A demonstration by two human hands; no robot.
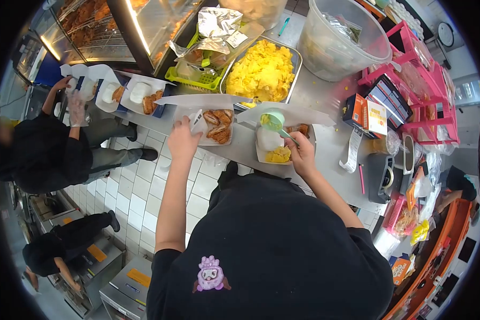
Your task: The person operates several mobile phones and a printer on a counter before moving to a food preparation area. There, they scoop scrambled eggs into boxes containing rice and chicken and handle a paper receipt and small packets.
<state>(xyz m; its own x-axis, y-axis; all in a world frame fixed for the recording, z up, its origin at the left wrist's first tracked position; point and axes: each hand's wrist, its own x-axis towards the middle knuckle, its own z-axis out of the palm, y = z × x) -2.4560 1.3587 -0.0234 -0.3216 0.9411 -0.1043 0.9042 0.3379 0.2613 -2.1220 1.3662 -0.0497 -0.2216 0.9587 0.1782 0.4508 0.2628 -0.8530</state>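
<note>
My right hand (302,154) is closed around the handle of a pale green scoop (272,120), which has a little yellow food in it. Under the scoop is an open white box (261,140) with rice, browned meat and a lump of yellow egg (279,154). My left hand (184,140) is at the left side of a second open box (228,140), its fingers by the rice and a small white packet; sliced fried meat (217,126) lies in that box. Whether those fingers grip anything is unclear. Behind the boxes is a metal tray (299,58) heaped with scrambled egg (264,69).
More open boxes (140,93) line the counter at left, where a gloved co-worker (42,138) stands. Another person (64,245) is at lower left. A large clear tub (338,45), a green basket (197,80), pink racks (426,96) and a tape dispenser (381,178) surround the work area.
</note>
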